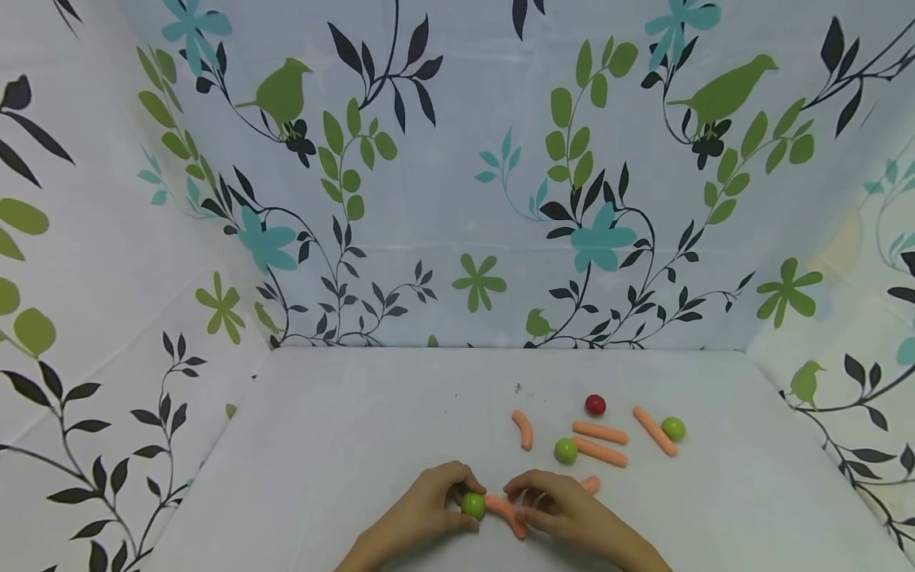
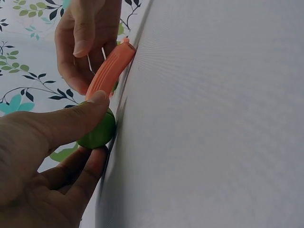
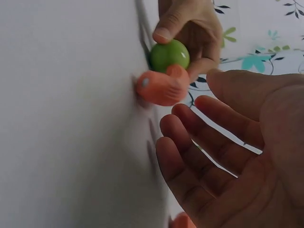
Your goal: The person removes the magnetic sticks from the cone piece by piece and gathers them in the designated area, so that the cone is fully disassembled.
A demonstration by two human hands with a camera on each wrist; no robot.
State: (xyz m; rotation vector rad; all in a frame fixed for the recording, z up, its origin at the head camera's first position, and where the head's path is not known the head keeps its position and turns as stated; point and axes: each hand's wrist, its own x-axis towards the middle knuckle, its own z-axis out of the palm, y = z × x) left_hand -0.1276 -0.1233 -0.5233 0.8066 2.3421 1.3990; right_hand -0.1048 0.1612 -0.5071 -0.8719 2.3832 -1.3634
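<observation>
My left hand [image 1: 429, 504] pinches a glossy green ball [image 1: 473, 505] between thumb and fingers, low over the white table. A curved, ridged orange stick [image 1: 506, 515] extends from the ball's right side; in the left wrist view its near end meets the green ball [image 2: 97, 130], though whether they are joined I cannot tell. Just beyond the stick's far end is my right hand [image 1: 561, 508]. In the right wrist view its fingers [image 3: 172, 159] are spread and relaxed, apart from the orange stick [image 3: 162, 88], with nothing in the palm.
Behind the right hand lie a red ball [image 1: 595, 405], two green balls [image 1: 565, 451], several straight orange sticks [image 1: 600, 433] and a curved one [image 1: 524, 430]. Another orange piece [image 1: 591, 484] is partly hidden by that hand. Patterned cloth [image 1: 472, 159] walls the table's back and sides.
</observation>
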